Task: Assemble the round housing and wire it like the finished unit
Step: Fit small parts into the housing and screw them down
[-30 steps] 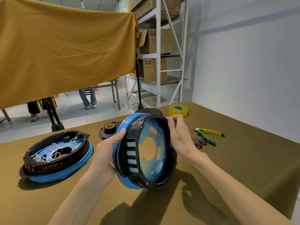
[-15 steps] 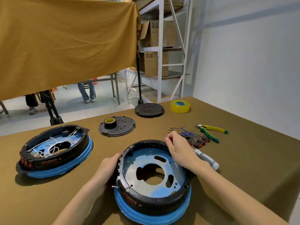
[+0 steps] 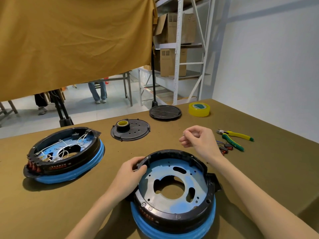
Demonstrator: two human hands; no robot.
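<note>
Black plastic ring on a blue base: the round housing (image 3: 174,188) lies flat on the olive-covered table (image 3: 259,169), nearest the viewer, its blue inner plate with cut-outs facing up and bare of wires. The left hand (image 3: 131,173) grips the housing's upper-left rim, fingers curled over the black edge. The right hand (image 3: 200,140) hovers above the table just beyond the housing's far rim, fingers curled, thumb and forefinger pinching a small object too tiny to identify. To the left, well apart, sits the finished unit (image 3: 63,154), same black ring and blue base, with white wires looped across its plate and red switches at its near-left edge. Behind the housing lie a perforated black disc (image 3: 136,131) bearing a yellow tape roll (image 3: 122,124), a black round cover (image 3: 165,112), and a larger yellow tape roll (image 3: 199,109). To the right rest yellow-and-green pliers (image 3: 234,138) beside a cluster of wired switches (image 3: 226,147).
</note>
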